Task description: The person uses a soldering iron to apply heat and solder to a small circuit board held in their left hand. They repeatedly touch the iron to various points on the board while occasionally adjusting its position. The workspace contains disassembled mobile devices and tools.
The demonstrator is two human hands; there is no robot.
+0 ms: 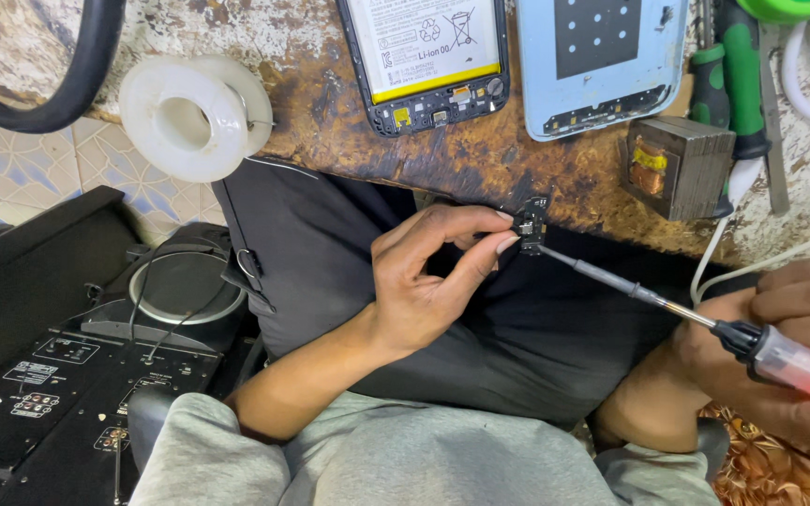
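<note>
Circuit board [533,223], small and black, sits pinched between my left hand's [424,281] thumb and fingertips, pressed against the front edge of the counter [349,122]; my fingers cover part of it and its tiny parts are too small to make out. My right hand [789,351] is cut off at the picture's edge, wrapped around the clear orange handle of a soldering iron [667,305] whose thin tip touches the board's lower end. On the counter above lie an opened phone [424,61] and a pale blue back cover [602,61], both cropped at the top. A white spool [194,112] overhangs the counter's edge, well apart. Below the board, only my dark lap gives open room.
</note>
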